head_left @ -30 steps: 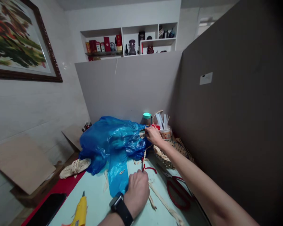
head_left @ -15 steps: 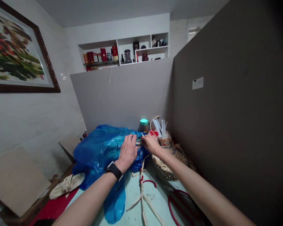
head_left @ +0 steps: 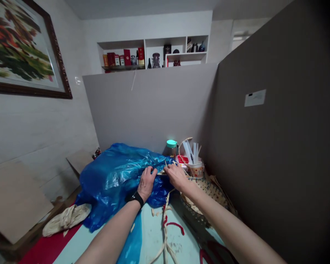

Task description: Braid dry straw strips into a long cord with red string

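A big crumpled blue plastic bag (head_left: 115, 172) lies on the pale green table (head_left: 154, 238). My left hand (head_left: 146, 182), with a black watch at the wrist, rests on the bag's right end with its fingers curled into the plastic. My right hand (head_left: 176, 175) is beside it, fingers pinched on pale straw strips (head_left: 162, 172) that stick out at the bag's opening. More straw strips (head_left: 165, 227) and a red cord (head_left: 176, 224) trail down the table below my hands.
A woven basket (head_left: 209, 190) lies right of my hands. Behind it stand a paper cup of white sticks (head_left: 195, 167) and a teal-lidded jar (head_left: 171, 147). Grey partitions close off the back and right. A straw bundle (head_left: 66, 218) lies at the left. Red scissors (head_left: 209, 255) sit at the bottom.
My left hand left the strips near the table front and came up onto the bag beside my right hand. The view shifted; the yellow glue gun is out of sight.
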{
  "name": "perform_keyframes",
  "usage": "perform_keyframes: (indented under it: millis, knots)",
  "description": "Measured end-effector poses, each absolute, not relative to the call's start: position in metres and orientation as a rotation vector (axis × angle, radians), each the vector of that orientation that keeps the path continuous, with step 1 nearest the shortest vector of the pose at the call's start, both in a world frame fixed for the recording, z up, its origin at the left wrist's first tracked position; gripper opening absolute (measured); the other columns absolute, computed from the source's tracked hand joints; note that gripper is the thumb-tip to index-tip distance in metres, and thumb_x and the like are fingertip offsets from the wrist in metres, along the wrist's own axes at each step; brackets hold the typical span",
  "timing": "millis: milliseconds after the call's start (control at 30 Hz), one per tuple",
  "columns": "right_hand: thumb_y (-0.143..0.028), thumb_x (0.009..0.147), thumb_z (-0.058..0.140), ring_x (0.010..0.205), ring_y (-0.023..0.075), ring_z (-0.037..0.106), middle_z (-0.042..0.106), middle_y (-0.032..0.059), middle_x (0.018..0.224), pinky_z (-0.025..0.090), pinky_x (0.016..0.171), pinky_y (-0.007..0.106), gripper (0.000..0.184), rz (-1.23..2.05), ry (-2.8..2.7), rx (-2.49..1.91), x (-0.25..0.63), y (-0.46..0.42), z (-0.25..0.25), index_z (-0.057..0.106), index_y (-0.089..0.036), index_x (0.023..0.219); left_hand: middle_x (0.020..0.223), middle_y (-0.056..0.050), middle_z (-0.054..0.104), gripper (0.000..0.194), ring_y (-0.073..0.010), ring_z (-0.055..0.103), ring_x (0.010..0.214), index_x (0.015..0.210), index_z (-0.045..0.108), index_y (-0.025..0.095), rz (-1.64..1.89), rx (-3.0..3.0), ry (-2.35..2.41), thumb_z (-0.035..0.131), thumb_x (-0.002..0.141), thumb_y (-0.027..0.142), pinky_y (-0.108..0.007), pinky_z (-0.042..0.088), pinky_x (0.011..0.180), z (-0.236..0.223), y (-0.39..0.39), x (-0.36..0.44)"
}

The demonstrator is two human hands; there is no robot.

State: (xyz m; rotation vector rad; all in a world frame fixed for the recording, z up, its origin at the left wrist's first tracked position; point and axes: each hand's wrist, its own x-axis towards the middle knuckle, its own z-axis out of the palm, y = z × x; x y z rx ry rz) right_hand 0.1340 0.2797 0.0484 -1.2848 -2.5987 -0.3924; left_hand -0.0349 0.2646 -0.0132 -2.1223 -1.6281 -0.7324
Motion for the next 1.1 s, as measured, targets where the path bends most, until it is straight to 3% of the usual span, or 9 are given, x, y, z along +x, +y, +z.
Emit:
perform_keyframes:
  millis: [333, 733, 1000, 1100]
  knots:
    - [-0.009, 0.089, 0.037, 0.093, 0.0253, 0.054, 0.062, 0.0129, 0.097, 0.03, 0.079, 0.036, 0.029, -0.5, -2.54, -1.331, 0.142, 0.277, 0.067, 0.061, -0.018, 0.103, 0.101, -0.008, 0.05, 0.035, -0.0195, 0.047, 0.096, 0.093, 0.054, 0.018, -0.727, -2.278, -1.504, 0.036, 0.073, -0.004, -0.034, 0.044, 0.086, -0.021, 0.24, -0.038]
    - [-0.009, 0.082, 0.046, 0.089, 0.0226, 0.054, 0.061, 0.009, 0.098, 0.027, 0.07, 0.033, 0.021, -0.554, -2.407, -1.518, 0.18, 0.271, 0.079, 0.063, -0.02, 0.089, 0.101, -0.007, 0.049, 0.036, -0.0202, 0.045, 0.093, 0.096, 0.054, 0.02, -0.654, -2.226, -1.595, 0.035, 0.076, -0.004, -0.034, 0.042, 0.083, -0.023, 0.241, -0.039]
    - [-0.011, 0.079, 0.045, 0.092, 0.0275, 0.049, 0.057, 0.0135, 0.094, 0.031, 0.073, 0.035, 0.018, -0.775, -2.08, -1.608, 0.238, 0.251, 0.102, 0.059, -0.016, 0.088, 0.101, -0.008, 0.05, 0.036, -0.0213, 0.045, 0.094, 0.097, 0.055, 0.02, -0.629, -2.204, -1.651, 0.036, 0.078, -0.003, -0.035, 0.041, 0.084, -0.026, 0.244, -0.04]
    - [-0.012, 0.079, 0.042, 0.084, 0.0235, 0.051, 0.058, 0.0114, 0.088, 0.034, 0.07, 0.031, 0.016, -0.629, -1.845, -1.516, 0.258, 0.247, 0.107, 0.056, -0.017, 0.086, 0.101, -0.008, 0.051, 0.038, -0.0211, 0.045, 0.095, 0.098, 0.056, 0.02, -0.607, -2.219, -1.672, 0.037, 0.076, -0.004, -0.035, 0.041, 0.084, -0.024, 0.243, -0.039]
